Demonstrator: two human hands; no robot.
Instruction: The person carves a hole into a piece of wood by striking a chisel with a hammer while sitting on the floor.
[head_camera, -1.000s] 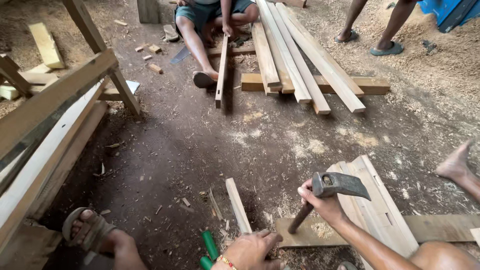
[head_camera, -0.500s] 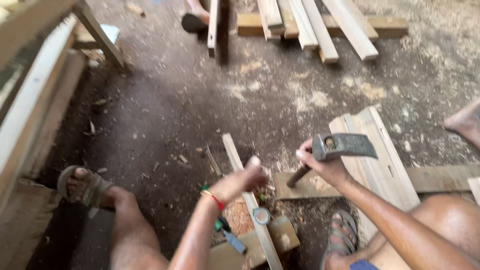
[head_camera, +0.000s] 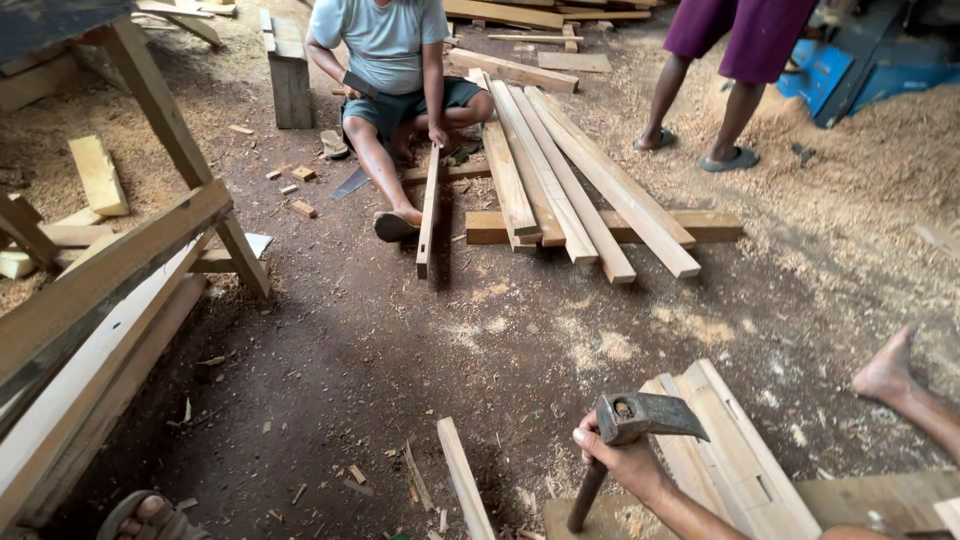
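Note:
My right hand (head_camera: 622, 462) grips the neck of a hammer (head_camera: 640, 416) with a dark metal head and a wooden handle that points down to a board at the bottom edge. A narrow wooden strip (head_camera: 464, 482) lies on the dirt floor just left of the hammer. Pale slotted planks (head_camera: 732, 462) lie to its right. My left hand is out of view. My sandalled foot (head_camera: 148, 516) shows at the bottom left, and my bare foot (head_camera: 886, 370) rests at the right.
A person sits across the floor holding a long strip (head_camera: 428, 212) beside a stack of planks (head_camera: 572, 192) on a crosspiece. Another person (head_camera: 722, 70) stands behind, near a blue machine (head_camera: 850, 68). A wooden trestle frame (head_camera: 120, 262) fills the left. Offcuts and sawdust litter the ground.
The view has tilted up from my lap to the far workers. My left hand, which reached down to the strip, has left the view. The hammer stays in my right hand.

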